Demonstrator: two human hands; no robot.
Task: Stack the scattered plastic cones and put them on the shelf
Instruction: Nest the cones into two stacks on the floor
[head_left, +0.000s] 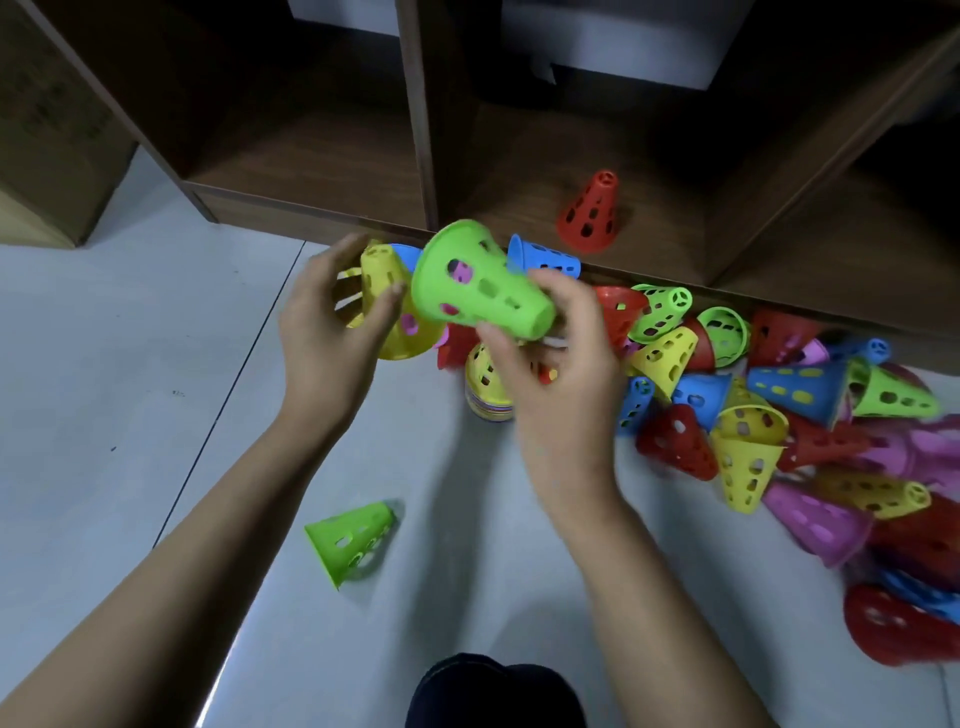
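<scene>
Just in front of the low shelf (311, 176), the right hand (550, 379) pinches the narrow end of a green cone (483, 283), fingers curled round its small tip and thumb under it. The cone lies tilted in the air, its long axis running from lower right at the hand to upper left, with the wide mouth facing up and left. Just beside that mouth, the left hand (332, 332) grips a yellow cone (382, 296), thumb across its side and fingers behind it; its narrow top points up and its wide rim hangs downward, with pink showing through the holes. The two held cones nearly touch.

Below the right hand a short stack of cones (485, 387), yellow on top, stands on the grey floor (130, 338). Nearer the person a loose green cone (353, 540) lies on its side, tip toward the right. A red cone (589, 213) stands upright on the shelf's bottom board. To the right a mixed pile of cones (779, 410) lies heaped against the shelf's base.
</scene>
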